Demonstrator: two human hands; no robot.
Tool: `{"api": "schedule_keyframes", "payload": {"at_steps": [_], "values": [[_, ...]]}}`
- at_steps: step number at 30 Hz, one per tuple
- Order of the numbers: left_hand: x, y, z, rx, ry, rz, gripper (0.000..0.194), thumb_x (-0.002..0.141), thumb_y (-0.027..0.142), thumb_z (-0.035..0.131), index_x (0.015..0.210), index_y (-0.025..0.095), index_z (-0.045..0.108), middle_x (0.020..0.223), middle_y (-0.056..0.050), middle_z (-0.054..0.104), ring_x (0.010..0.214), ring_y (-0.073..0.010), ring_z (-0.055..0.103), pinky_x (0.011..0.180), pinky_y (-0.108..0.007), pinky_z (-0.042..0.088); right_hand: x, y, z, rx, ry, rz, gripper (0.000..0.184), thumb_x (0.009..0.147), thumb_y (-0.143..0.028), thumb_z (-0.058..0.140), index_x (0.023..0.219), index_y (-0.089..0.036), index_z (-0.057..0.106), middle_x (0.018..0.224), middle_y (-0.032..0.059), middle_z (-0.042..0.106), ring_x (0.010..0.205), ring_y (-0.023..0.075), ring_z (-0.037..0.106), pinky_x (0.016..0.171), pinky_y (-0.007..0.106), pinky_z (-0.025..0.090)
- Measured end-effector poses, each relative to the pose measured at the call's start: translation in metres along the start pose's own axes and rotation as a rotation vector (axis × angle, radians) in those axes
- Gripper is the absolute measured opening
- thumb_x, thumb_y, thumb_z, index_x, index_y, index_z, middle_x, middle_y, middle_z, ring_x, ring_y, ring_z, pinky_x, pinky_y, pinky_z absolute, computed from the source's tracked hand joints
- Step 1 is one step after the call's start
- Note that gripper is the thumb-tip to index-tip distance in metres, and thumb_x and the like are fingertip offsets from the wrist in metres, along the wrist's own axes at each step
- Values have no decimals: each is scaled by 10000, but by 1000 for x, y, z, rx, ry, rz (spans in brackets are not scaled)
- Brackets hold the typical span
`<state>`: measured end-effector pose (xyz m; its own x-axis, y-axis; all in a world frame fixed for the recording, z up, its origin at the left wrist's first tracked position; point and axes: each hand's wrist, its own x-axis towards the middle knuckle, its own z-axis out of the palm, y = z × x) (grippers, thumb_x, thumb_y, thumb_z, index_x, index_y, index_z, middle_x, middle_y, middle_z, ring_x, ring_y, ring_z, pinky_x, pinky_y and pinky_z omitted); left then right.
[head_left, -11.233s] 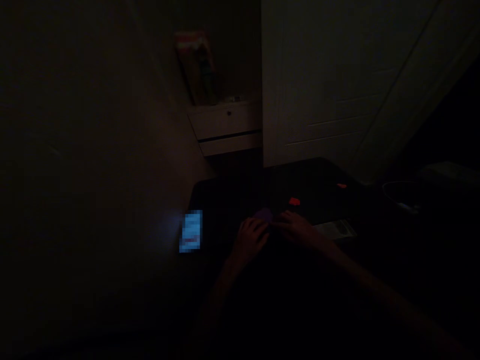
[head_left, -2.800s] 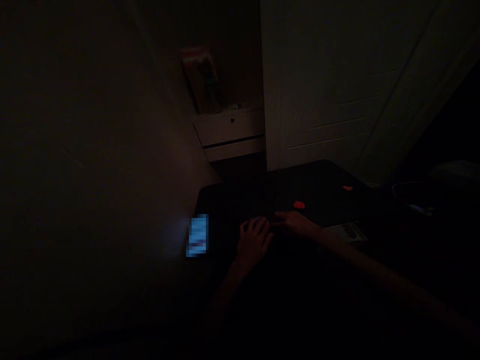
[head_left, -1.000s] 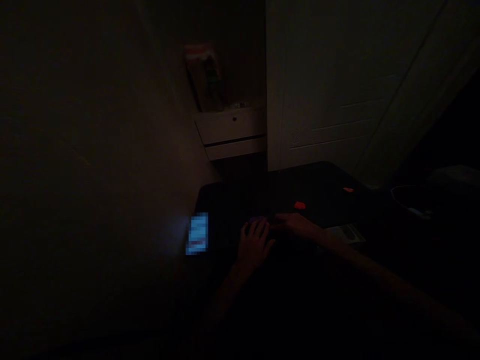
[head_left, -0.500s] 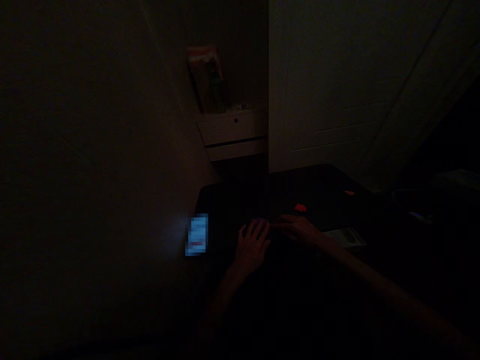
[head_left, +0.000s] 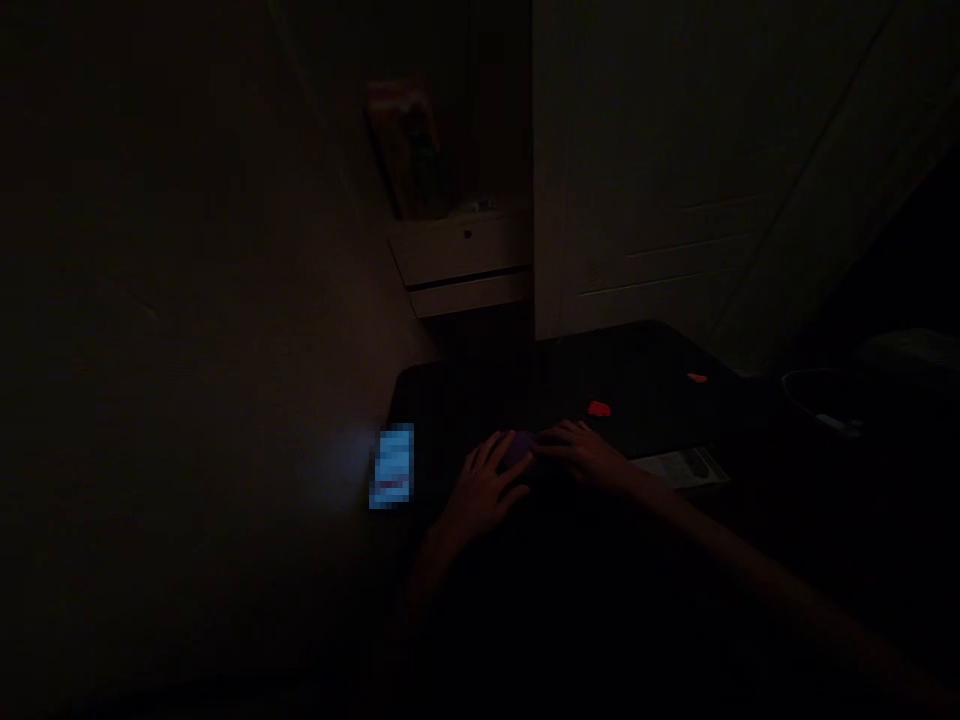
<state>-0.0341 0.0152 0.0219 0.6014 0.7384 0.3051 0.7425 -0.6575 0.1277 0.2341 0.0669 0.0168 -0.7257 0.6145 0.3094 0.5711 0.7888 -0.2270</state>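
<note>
In very dim light, a rounded purple lump (head_left: 516, 452) lies on the dark table between my two hands; its material cannot be made out. My left hand (head_left: 484, 490) curves over its left side, fingers apart and thumb low, holding it. From the right, my right hand (head_left: 585, 452) reaches in with bent fingers, their tips at the lump's right edge. Just beyond that hand lies a small flat red piece (head_left: 599, 409). A second red piece (head_left: 697, 378) is farther right. Shadow hides the undersides of both hands.
A glowing phone-like screen (head_left: 392, 466), blurred, stands by the left wall. A printed sheet (head_left: 686, 466) lies beyond my right forearm. Behind the dark table (head_left: 630, 350) are a drawer unit (head_left: 465, 250) holding a box (head_left: 401, 150), and a pale panel (head_left: 645, 180). A round-rimmed container (head_left: 814, 375) sits right.
My left hand has slid a little left and turned, uncovering more of the purple lump. The right hand's fingers have shifted and spread slightly at the lump's edge. The view has tilted slightly.
</note>
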Motion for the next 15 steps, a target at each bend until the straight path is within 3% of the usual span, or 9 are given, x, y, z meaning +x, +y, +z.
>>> {"api": "schedule_keyframes", "payload": {"at_steps": [9, 15], "values": [[-3, 11, 6, 111, 76, -8, 537, 972, 485, 540, 1492, 383, 455, 1578, -59, 443, 1439, -287, 409, 1176, -573, 317, -1, -2, 4, 7, 41, 35, 542, 937, -87, 526, 1419, -331, 574, 1389, 90, 610, 1209, 261, 526, 992, 481, 432], [-3, 12, 7, 96, 73, -32, 470, 983, 469, 524, 1447, 393, 516, 1565, -55, 456, 1432, -287, 403, 1165, -571, 320, -2, -3, 4, 18, 59, 36, 574, 933, -84, 538, 1441, -350, 546, 1395, 78, 605, 1212, 260, 519, 1001, 483, 426]]}}
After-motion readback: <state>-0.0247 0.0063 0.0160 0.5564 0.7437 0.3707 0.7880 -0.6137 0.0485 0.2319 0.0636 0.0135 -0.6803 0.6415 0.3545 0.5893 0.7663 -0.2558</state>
